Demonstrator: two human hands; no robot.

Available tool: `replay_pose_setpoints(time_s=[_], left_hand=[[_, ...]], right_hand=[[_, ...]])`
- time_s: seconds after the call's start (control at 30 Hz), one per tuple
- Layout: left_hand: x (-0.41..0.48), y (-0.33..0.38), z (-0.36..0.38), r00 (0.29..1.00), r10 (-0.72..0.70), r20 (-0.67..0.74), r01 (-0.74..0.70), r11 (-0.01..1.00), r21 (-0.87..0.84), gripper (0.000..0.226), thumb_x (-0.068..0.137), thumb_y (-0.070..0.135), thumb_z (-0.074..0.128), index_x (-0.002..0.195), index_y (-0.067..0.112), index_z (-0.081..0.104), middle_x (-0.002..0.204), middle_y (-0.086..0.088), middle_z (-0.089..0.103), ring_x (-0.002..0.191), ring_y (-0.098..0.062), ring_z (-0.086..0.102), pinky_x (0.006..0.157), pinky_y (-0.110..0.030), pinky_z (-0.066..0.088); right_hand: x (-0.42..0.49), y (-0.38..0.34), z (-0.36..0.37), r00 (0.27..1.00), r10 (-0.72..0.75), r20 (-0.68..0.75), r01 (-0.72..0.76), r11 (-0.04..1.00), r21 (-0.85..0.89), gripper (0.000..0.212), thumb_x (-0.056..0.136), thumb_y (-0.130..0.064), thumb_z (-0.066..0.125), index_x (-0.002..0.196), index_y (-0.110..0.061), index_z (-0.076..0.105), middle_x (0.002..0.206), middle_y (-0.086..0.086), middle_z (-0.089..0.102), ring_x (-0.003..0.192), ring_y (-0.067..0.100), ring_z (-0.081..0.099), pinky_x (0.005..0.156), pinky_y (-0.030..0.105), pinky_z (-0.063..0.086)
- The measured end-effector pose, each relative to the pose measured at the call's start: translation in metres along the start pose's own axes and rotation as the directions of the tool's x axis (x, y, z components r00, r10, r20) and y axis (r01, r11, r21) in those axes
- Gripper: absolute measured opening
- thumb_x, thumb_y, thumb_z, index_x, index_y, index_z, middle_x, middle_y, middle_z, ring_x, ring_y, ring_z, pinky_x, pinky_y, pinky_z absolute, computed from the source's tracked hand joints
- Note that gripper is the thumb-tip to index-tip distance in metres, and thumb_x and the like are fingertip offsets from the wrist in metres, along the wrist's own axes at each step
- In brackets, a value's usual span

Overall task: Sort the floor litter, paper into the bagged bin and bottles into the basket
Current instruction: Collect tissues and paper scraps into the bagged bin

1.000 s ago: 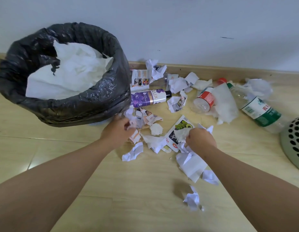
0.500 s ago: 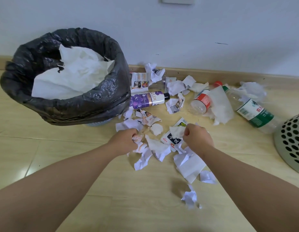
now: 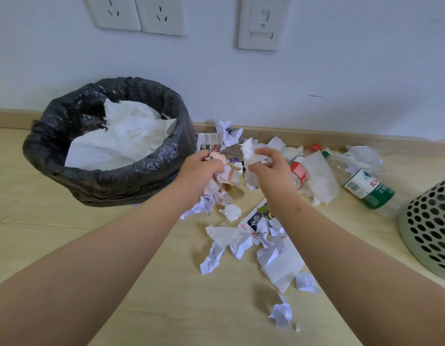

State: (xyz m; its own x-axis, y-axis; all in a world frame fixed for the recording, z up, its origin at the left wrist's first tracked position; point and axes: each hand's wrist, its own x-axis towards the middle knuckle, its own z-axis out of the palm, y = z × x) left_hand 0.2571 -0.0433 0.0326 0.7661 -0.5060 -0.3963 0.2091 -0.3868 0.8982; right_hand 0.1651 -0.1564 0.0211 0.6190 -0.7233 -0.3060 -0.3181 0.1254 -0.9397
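Black shiny plastic lines the round bin (image 3: 109, 181), which stands at the left by the wall (image 3: 341, 58). Soft white paper (image 3: 121, 141) fills it, all crumpled.

The left hand (image 3: 200, 172) is up in the air, just right of the bin's rim. Its fingers are curled tight round a bunch of printed scraps (image 3: 217, 158) with pink and orange marks. The right hand (image 3: 272, 169) is beside it, close but apart. Its thumb and fingers pinch a fluffy white wad (image 3: 250, 152), which hangs down from the grip.

Under both hands, torn white bits (image 3: 238, 245) lie spread on the smooth wooden floor (image 3: 141, 308). Some are flat and some are scrunched into balls.

Two clear bottles lie on their sides to the right. The green bottle (image 3: 366, 187) is long, with its cap toward the wall and its bottom toward the basket (image 3: 431, 233). The red bottle (image 3: 300, 171) lies near the right hand, its red cap toward the wall too. A white sheet (image 3: 318, 181) lies between them.

The basket is pale green and round, with many little holes.
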Motion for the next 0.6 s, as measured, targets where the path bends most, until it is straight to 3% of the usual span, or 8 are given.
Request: replay_pose_setpoints(time_s=[0.07,0.17,0.2,0.3,0.37,0.43,0.5,0.6], left_hand=[[-0.001,0.015,-0.005,1.000,-0.004,-0.014,0.003,0.997,-0.074,0.009,0.081,0.003,0.055,0.086,0.006,0.062,0.080,-0.012,0.054,0.070,-0.021,0.050,0.062,-0.026,0.038],[0.001,0.030,-0.017,0.992,-0.120,0.027,0.122,0.937,-0.327,0.011,0.086,0.006,0.054,0.077,0.009,0.059,0.066,-0.008,0.056,0.044,-0.017,0.053,0.042,-0.016,0.040],[0.001,0.032,-0.019,0.991,-0.132,0.027,0.133,0.925,-0.356,0.010,0.087,0.007,0.055,0.078,0.010,0.060,0.067,-0.008,0.059,0.045,-0.016,0.055,0.041,-0.015,0.042],[0.005,0.024,-0.025,0.999,-0.037,-0.014,0.037,0.999,0.000,0.013,0.086,0.007,0.061,0.097,0.010,0.066,0.089,-0.009,0.067,0.072,-0.020,0.060,0.064,-0.025,0.048],[0.002,0.020,-0.024,0.997,-0.049,0.053,0.043,0.992,0.122,0.021,0.087,0.009,0.062,0.108,0.010,0.066,0.095,-0.009,0.069,0.075,-0.017,0.059,0.065,-0.024,0.044],[0.002,0.021,-0.023,0.998,-0.005,0.063,-0.005,0.986,0.165,0.027,0.088,0.010,0.062,0.115,0.009,0.064,0.100,-0.008,0.068,0.075,-0.015,0.058,0.065,-0.023,0.044],[0.004,0.029,-0.023,0.996,0.091,0.005,-0.091,0.981,0.171,0.028,0.088,0.011,0.061,0.116,0.011,0.062,0.094,-0.001,0.067,0.072,-0.009,0.057,0.063,-0.018,0.044],[0.005,0.045,-0.027,0.988,0.131,-0.083,-0.132,0.991,-0.005,0.021,0.088,0.009,0.059,0.108,0.012,0.065,0.083,0.001,0.065,0.065,-0.006,0.057,0.053,-0.015,0.045]], right_hand=[[-0.001,-0.011,0.005,1.000,0.021,-0.017,-0.019,0.996,0.086,0.033,0.089,-0.005,0.051,0.116,-0.023,0.056,0.077,-0.007,0.042,0.063,0.007,0.043,0.052,0.014,0.041],[0.002,-0.022,0.006,0.994,0.079,-0.073,-0.061,0.973,0.224,0.028,0.088,-0.006,0.053,0.110,-0.023,0.058,0.084,-0.010,0.050,0.079,0.014,0.051,0.063,0.024,0.040],[0.004,-0.025,0.005,0.992,0.093,-0.087,-0.069,0.967,0.246,0.025,0.088,-0.006,0.053,0.106,-0.023,0.058,0.088,-0.006,0.053,0.084,0.019,0.052,0.065,0.027,0.042],[0.005,-0.026,0.003,0.990,0.084,-0.113,-0.058,0.974,0.218,0.024,0.088,-0.006,0.053,0.104,-0.023,0.057,0.090,-0.002,0.054,0.081,0.018,0.051,0.068,0.026,0.044],[0.003,-0.024,0.000,0.991,0.069,-0.110,-0.046,0.978,0.201,0.025,0.089,-0.005,0.053,0.108,-0.020,0.057,0.085,-0.007,0.052,0.074,0.012,0.049,0.062,0.022,0.041],[0.000,-0.025,-0.001,0.993,0.065,-0.095,-0.044,0.979,0.200,0.025,0.090,-0.006,0.053,0.110,-0.020,0.056,0.082,-0.012,0.049,0.070,0.007,0.048,0.059,0.020,0.039],[-0.001,-0.028,0.000,0.994,0.068,-0.086,-0.050,0.980,0.193,0.026,0.090,-0.007,0.054,0.114,-0.018,0.055,0.082,-0.014,0.050,0.075,0.008,0.052,0.068,0.024,0.046],[-0.001,-0.036,0.008,0.994,0.076,-0.073,-0.060,0.977,0.205,0.029,0.089,-0.009,0.058,0.115,-0.021,0.055,0.106,0.007,0.063,0.094,0.024,0.061,0.083,0.035,0.049]])
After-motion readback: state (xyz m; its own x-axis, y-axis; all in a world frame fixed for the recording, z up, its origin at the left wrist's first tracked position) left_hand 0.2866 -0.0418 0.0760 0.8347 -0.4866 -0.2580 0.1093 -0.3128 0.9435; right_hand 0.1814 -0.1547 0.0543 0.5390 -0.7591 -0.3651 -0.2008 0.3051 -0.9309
